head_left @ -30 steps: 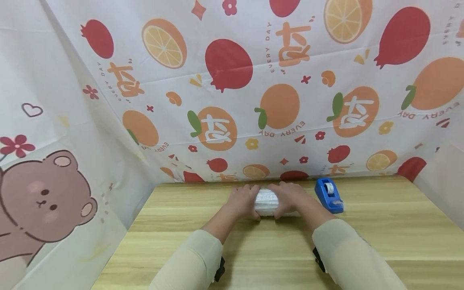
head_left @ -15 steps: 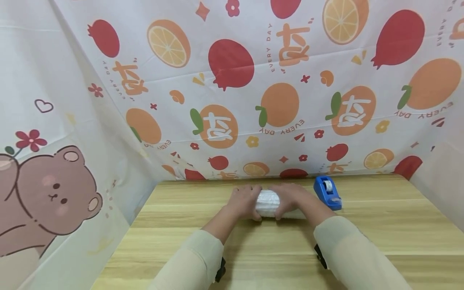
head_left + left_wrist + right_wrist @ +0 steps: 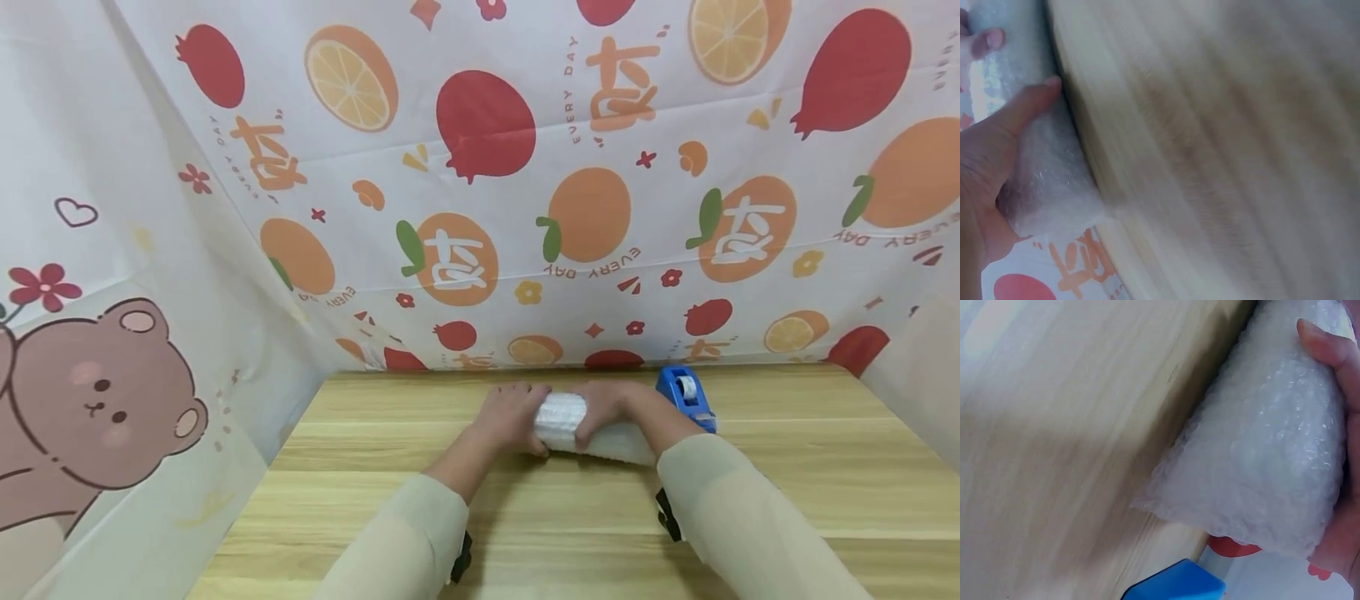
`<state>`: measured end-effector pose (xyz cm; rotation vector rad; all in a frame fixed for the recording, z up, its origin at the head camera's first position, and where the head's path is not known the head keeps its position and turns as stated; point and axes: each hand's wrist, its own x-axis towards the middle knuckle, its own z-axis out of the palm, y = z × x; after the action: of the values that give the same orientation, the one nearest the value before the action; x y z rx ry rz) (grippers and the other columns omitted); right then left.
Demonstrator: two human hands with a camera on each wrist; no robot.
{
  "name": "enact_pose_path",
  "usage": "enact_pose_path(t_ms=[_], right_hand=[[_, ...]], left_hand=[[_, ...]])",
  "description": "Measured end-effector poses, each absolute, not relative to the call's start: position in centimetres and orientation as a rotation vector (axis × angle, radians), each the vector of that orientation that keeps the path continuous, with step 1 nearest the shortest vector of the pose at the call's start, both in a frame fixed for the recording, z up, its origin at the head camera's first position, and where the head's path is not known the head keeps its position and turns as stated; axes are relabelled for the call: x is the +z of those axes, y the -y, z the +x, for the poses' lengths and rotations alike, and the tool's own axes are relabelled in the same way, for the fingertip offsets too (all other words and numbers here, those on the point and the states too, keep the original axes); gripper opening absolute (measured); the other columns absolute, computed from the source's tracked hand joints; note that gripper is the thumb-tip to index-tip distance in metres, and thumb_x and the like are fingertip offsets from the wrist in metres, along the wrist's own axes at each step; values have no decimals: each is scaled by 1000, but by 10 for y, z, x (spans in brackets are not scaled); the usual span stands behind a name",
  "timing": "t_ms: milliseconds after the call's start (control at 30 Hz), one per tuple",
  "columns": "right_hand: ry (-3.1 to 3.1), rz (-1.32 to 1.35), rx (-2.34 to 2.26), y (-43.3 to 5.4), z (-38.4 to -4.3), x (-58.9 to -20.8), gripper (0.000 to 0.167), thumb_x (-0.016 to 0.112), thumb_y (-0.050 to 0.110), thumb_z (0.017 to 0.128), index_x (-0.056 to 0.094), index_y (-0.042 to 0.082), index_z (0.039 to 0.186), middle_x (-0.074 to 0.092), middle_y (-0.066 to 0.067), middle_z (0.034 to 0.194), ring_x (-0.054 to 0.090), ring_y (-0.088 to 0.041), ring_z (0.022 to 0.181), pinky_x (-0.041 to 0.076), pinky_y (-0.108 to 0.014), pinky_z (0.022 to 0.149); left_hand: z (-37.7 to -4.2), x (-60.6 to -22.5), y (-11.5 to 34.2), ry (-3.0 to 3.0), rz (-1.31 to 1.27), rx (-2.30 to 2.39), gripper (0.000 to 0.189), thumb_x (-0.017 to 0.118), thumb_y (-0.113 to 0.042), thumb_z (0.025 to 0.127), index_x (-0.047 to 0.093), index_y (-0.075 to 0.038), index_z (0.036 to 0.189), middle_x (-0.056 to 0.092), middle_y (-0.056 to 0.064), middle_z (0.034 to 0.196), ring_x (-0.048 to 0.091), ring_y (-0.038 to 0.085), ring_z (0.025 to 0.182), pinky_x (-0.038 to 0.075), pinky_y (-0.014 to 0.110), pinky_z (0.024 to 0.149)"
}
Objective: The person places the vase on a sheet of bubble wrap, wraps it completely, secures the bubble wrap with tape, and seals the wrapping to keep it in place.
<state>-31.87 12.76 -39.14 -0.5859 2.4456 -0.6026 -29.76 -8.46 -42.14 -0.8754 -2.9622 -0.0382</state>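
A roll of bubble wrap point(image 3: 561, 418) lies sideways toward the back of the wooden table, gripped by both hands. My left hand point(image 3: 513, 419) curls over its left part, and the left wrist view has that thumb pressed along the clear, shiny plastic point(image 3: 1054, 169). Farther right, my right hand point(image 3: 611, 408) grips the roll from above. In the right wrist view the thumb lies across the bubbled surface point(image 3: 1254, 444), and the roll's right end flares out past the hand. Whatever may be inside the wrap is hidden.
A blue tape dispenser point(image 3: 686, 400) with a roll of tape stands just right of the right hand. Behind the table point(image 3: 360, 500) hangs a fruit-print cloth point(image 3: 517, 208). Another cloth with a bear print point(image 3: 105, 400) covers the left side.
More of the bubble wrap's right end now shows beneath the right forearm, angled slightly toward me. Both hands keep their grip on it. The head view has shifted slightly.
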Motion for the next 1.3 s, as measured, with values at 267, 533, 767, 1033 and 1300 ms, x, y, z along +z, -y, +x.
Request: enact_pose_path(t_ms=[267,533,767,1033,1300], right_hand=[[-2461,-609,-604,-136,-331,-396,75,82,45,65,54,21,130,60,0,110,56,-19,97,48,-39,80],[-2549,-555,-540,-135,-325,-399,82,85,49,65,51,20,134,60,0,110,56,-20,97,50,-43,81],[-2656,-527,-459,-130,-323,-395,82,90,48,59,53,22,128,60,2,106,55,-21,94,50,-45,80],[-2768,-515,-301,-121,-321,-398,93,91,47,57,49,23,136,58,-1,112,52,-24,98,46,-51,88],[-2859,-530,-225,-120,-323,-400,94,91,48,57,49,24,138,58,-1,114,50,-24,100,43,-52,92]], left_hand=[[-314,-412,84,3040,-937,-45,85,85,-62,59,51,-25,128,63,-6,102,59,13,87,48,36,75],[-317,-405,81,3227,-913,-215,76,89,-55,59,53,-24,118,60,-11,94,56,11,81,47,32,72],[-321,-396,79,3288,-886,-286,73,91,-48,59,53,-24,116,59,-12,93,57,11,82,47,31,74],[-327,-398,80,3365,-854,-469,72,91,-42,61,52,-21,118,59,-8,96,58,13,85,48,31,76],[-336,-394,80,3398,-860,-579,68,90,-39,63,52,-19,116,60,-5,97,58,14,86,48,32,77]])
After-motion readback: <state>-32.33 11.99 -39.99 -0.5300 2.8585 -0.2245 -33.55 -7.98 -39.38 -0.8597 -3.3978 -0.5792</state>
